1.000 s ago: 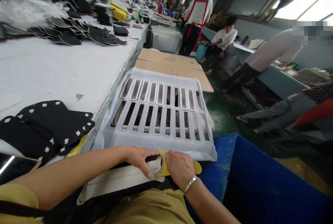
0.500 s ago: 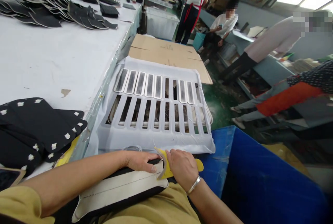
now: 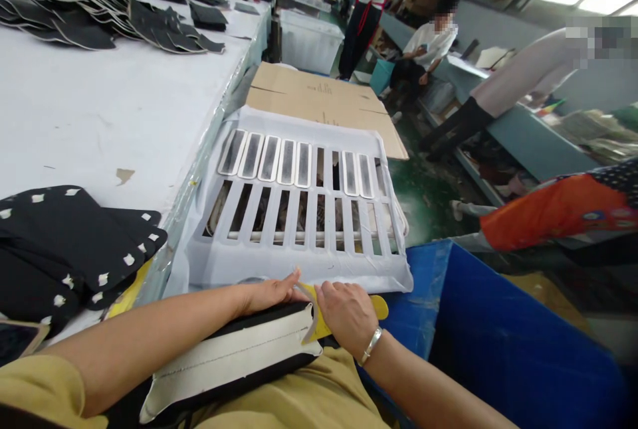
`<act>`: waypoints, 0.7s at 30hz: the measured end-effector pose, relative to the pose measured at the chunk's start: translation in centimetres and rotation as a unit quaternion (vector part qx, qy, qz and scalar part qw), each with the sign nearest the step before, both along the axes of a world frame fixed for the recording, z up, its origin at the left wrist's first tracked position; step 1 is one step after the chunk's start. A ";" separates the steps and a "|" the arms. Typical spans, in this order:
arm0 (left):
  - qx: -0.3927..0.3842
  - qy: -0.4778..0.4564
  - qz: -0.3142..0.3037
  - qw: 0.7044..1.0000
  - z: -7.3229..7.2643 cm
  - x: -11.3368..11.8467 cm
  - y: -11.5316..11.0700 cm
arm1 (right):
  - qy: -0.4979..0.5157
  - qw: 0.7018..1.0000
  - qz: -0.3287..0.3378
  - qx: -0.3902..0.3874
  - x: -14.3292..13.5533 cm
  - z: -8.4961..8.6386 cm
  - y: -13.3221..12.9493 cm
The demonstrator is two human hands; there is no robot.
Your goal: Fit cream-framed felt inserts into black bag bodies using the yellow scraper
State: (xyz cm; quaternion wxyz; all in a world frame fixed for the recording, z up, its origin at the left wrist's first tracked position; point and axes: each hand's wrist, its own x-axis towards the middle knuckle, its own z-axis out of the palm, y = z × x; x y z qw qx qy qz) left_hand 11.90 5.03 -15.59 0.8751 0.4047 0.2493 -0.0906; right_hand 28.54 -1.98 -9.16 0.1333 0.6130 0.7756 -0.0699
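Across my lap lies a long sewn piece [image 3: 234, 356], white on its upper face with a stitched line along it and black along its sides. My left hand [image 3: 272, 293] grips its far black edge near the right end, the thumb raised and the other fingers partly hidden. My right hand [image 3: 349, 316] is closed around a flat yellow piece [image 3: 379, 307] with a rounded end. The yellow piece's curved left edge rests against the sewn piece's right end, close to my left fingertips.
Ahead is a slotted white rack [image 3: 299, 266] holding several framed strips [image 3: 269, 158], with cardboard [image 3: 319, 93] behind. Left, a white table [image 3: 114, 103] carries black cut pieces [image 3: 80, 236]. A blue bin [image 3: 419, 276] stands right. Other people work beyond.
My left thumb has lifted off the white face and now points up, the hand shifting slightly away. My right hand still holds the yellow piece in nearly the same place.
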 end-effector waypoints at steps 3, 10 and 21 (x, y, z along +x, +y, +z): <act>-0.045 0.003 0.024 0.999 0.0 0.2 -0.1 | 0.007 1.000 0.021 -0.015 0.3 0.0 0.3; 0.023 0.111 0.057 0.992 0.0 0.2 -0.4 | 0.025 0.997 0.064 -0.044 1.0 -0.2 1.3; 0.321 0.203 -0.049 0.924 1.0 -0.5 0.3 | 0.057 0.981 0.182 -0.030 1.9 -1.0 3.3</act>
